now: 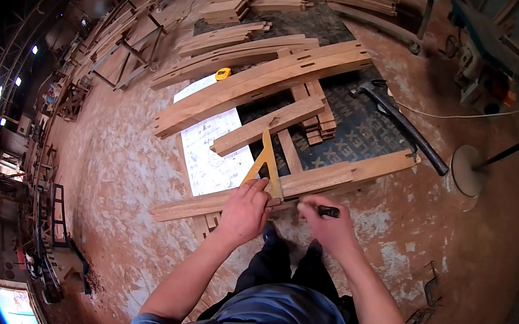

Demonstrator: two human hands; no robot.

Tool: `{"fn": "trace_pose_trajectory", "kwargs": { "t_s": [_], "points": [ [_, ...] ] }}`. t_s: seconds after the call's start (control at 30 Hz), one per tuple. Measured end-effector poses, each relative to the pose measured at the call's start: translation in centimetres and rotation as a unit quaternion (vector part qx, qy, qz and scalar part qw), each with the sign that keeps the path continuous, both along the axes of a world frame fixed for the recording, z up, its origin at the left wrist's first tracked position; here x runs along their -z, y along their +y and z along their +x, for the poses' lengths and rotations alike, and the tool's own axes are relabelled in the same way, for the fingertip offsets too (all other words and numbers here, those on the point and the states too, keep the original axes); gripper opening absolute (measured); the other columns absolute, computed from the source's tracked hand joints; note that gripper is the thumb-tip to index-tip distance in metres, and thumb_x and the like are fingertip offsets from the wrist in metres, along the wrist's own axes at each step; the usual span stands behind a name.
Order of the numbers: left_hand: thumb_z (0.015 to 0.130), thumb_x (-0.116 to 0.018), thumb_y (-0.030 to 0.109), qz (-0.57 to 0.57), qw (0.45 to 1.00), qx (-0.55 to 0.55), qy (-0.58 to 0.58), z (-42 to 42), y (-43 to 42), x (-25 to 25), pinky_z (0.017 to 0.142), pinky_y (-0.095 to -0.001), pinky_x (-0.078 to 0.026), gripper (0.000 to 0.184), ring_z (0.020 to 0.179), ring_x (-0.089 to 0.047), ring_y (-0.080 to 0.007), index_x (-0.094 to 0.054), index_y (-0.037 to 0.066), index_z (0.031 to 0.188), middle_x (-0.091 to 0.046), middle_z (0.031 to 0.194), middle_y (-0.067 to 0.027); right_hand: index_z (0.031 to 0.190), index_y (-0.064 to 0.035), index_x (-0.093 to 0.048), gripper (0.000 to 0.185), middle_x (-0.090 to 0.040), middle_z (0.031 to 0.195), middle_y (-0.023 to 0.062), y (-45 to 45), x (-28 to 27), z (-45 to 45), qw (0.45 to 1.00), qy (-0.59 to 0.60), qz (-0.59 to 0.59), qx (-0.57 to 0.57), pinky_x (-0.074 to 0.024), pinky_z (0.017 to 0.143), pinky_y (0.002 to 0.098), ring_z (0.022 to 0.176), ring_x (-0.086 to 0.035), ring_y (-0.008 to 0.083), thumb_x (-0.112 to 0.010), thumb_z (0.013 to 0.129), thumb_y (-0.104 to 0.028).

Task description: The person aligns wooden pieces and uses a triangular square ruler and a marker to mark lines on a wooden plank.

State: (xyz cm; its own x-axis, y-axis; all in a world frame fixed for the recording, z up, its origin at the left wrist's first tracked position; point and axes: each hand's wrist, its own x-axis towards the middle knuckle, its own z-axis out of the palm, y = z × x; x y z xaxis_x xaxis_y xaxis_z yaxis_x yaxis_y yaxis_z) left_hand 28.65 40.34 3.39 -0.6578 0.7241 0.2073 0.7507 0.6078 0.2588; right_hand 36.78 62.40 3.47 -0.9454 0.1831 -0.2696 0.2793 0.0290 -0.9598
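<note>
My left hand (248, 207) is closed on the lower edge of a yellow triangular square (266, 161), pressing it against the near wooden beam (320, 178). The square's point reaches up to a shorter wooden piece (269, 127). Just right of it, at the beam's near edge, my right hand (331, 230) is closed around a black marker-like tool (328, 211); its tip is hard to make out. A sheet of paper with drawings (217, 153) lies beyond my left hand, partly under the wood.
A long slotted beam (260, 82) crosses the dark panel (355, 119), with a yellow tape measure (222, 74) beside it. A black-handled hammer (410, 129) lies at the right. Near it stands a round disc on a rod (465, 170). More planks (224, 38) lie behind.
</note>
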Motion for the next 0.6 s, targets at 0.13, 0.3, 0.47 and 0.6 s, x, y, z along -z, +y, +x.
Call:
{"fn": "trace_pose_trajectory", "kwargs": {
  "t_s": [0.13, 0.3, 0.47, 0.6],
  "points": [
    [0.085, -0.073, 0.007, 0.016, 1.000, -0.022, -0.013, 0.2, -1.3, -0.8, 0.105, -0.0500, -0.047, 0.030, 0.122, -0.058, -0.0442, -0.055, -0.002, 0.108, -0.059, 0.135, -0.0265, 0.116, -0.0008, -0.070, 0.018, -0.076, 0.089, 0.0112, 1.9, 0.7, 0.2, 0.987, 0.137, 0.009, 0.084, -0.0576, 0.077, 0.0295, 0.087, -0.075, 0.0165, -0.068, 0.101, -0.010],
    [0.086, -0.072, 0.007, -0.005, 0.997, -0.071, -0.012, 0.7, -5.3, -1.9, 0.107, -0.0507, -0.047, 0.031, 0.120, -0.058, -0.0458, -0.055, -0.002, 0.109, -0.061, 0.131, -0.0274, 0.121, -0.0018, -0.066, 0.021, -0.077, 0.091, 0.0150, 3.3, 2.1, 0.4, 0.969, 0.209, 0.110, 0.075, -0.0582, 0.076, 0.0343, 0.089, -0.078, 0.0250, -0.067, 0.100, -0.008],
    [0.085, -0.070, 0.001, 0.002, 0.989, -0.146, -0.016, 1.5, -10.1, -2.3, 0.099, -0.0504, -0.050, 0.026, 0.117, -0.060, -0.0440, -0.056, 0.003, 0.107, -0.065, 0.130, -0.0235, 0.122, -0.0020, -0.066, 0.025, -0.075, 0.091, 0.0162, 2.2, 2.8, 1.5, 0.971, 0.184, 0.132, 0.079, -0.0575, 0.076, 0.0352, 0.086, -0.076, 0.0279, -0.069, 0.098, -0.008],
    [0.086, -0.069, 0.001, -0.020, 0.983, -0.183, -0.026, 2.2, -12.9, -3.5, 0.101, -0.0496, -0.051, 0.024, 0.118, -0.061, -0.0424, -0.058, 0.003, 0.107, -0.065, 0.128, -0.0234, 0.121, -0.0010, -0.066, 0.026, -0.074, 0.093, 0.0164, 0.5, 3.9, 3.3, 0.978, 0.172, 0.099, 0.070, -0.0570, 0.077, 0.0360, 0.085, -0.074, 0.0316, -0.071, 0.096, -0.005]
  ]
}}
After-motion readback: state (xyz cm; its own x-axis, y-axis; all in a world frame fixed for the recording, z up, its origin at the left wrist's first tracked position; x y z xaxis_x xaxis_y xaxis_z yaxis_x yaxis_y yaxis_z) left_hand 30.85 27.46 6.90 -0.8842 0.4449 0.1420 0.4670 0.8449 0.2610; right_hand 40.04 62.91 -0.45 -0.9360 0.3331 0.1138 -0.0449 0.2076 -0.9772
